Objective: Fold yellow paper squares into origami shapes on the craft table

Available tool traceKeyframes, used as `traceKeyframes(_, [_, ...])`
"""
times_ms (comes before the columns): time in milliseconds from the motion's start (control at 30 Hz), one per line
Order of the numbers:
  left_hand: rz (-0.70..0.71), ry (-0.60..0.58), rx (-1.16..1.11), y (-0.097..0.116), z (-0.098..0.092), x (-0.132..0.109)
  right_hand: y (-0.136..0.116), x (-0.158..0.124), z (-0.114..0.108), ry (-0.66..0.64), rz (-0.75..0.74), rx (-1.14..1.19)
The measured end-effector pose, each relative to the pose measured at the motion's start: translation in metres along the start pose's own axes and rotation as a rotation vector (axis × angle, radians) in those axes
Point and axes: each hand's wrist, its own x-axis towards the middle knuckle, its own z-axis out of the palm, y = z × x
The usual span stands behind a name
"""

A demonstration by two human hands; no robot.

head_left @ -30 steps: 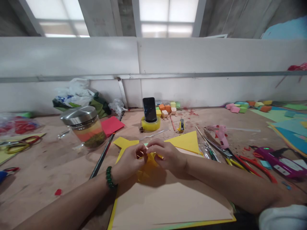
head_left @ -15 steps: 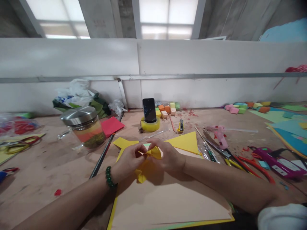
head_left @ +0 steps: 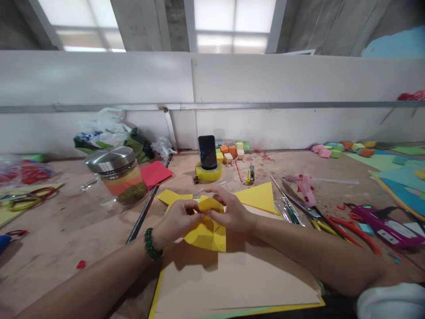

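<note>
Both hands meet over the middle of the table on a folded piece of yellow paper (head_left: 207, 232). My left hand (head_left: 177, 219), with a green bead bracelet (head_left: 151, 243) at the wrist, pinches the paper's upper left edge. My right hand (head_left: 229, 212) pinches the top of it with curled fingers. The paper hangs open below the fingers over a beige sheet (head_left: 232, 279). Larger yellow paper pieces (head_left: 259, 197) lie flat just behind the hands.
A glass jar with a metal lid (head_left: 116, 175) stands at the left, a black rod (head_left: 142, 217) beside it. A phone (head_left: 207, 153) leans on a yellow tape roll. A pink glue gun (head_left: 303, 184), scissors (head_left: 335, 223) and a purple tool (head_left: 387, 223) lie at the right.
The yellow paper, crumpled small between the fingers before, has spread open into a wider flap hanging toward me. Both hands stayed in place.
</note>
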Motion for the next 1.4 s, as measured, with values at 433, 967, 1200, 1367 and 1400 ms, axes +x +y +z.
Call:
traceKeyframes(433, [0.011,0.139,-0.179,0.004,-0.003,0.002,0.002,0.008,-0.002,0.003,0.331,0.312])
traceKeyframes(967, [0.09,0.195,-0.162,-0.004,0.007,0.004,0.013,0.01,0.0,0.056,0.382,0.166])
traceKeyframes(1200, [0.107,0.267,-0.076,-0.008,0.001,0.007,0.005,0.01,-0.001,-0.088,0.462,0.41])
traceKeyframes(1367, [0.108,0.304,-0.083,-0.007,-0.003,0.008,0.004,0.014,-0.008,-0.08,0.512,0.611])
traceKeyframes(1400, [0.11,0.312,-0.073,-0.007,-0.003,0.008,0.005,0.014,-0.008,-0.082,0.514,0.633])
